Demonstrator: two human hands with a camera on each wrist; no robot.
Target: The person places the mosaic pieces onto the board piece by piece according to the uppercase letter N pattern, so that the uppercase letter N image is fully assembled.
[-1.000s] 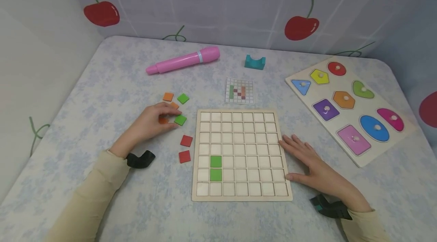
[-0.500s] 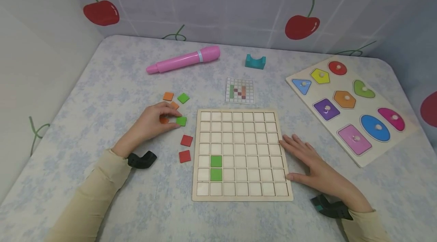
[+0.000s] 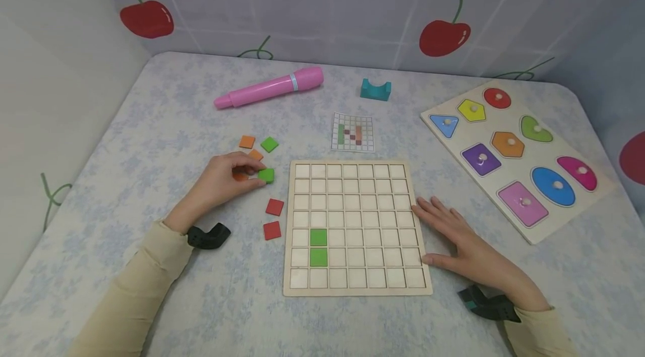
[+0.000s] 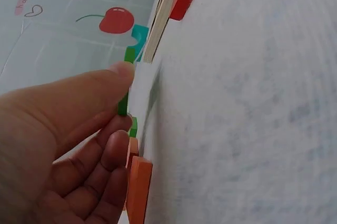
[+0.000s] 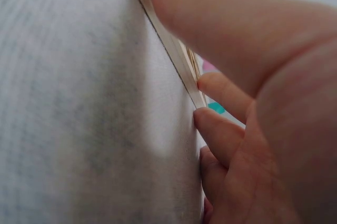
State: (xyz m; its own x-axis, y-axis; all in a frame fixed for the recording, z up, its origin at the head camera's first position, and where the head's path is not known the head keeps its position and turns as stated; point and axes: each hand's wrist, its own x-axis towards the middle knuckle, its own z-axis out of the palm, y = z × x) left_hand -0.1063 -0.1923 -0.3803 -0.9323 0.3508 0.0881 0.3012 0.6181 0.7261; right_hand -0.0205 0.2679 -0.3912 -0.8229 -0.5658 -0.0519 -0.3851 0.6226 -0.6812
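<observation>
My left hand [image 3: 221,175] pinches a green square tile [image 3: 266,175] between thumb and fingers. In the left wrist view that green tile [image 4: 124,107] is seen edge-on, lifted off the table. Orange tiles [image 3: 247,141] lie around the fingers, one partly hidden beneath them. Another green tile [image 3: 269,144] lies just beyond, and two red tiles [image 3: 274,207] lie nearer me. My right hand [image 3: 463,242] rests with extended fingers at the right edge of the wooden grid board [image 3: 355,292]; thumb and fingertips touch its side. Two green tiles [image 3: 318,237] sit in the board's second column, one above the other.
Behind the board lies a small printed grid card [image 3: 353,132]. A pink pen-shaped object [image 3: 272,90] and a teal notched block [image 3: 375,90] are farther back. On the right lies a knobbed shape puzzle board [image 3: 514,161].
The green tile in my left hand has turned between the fingers and now looks raised off the table. My right hand stays at the board's edge.
</observation>
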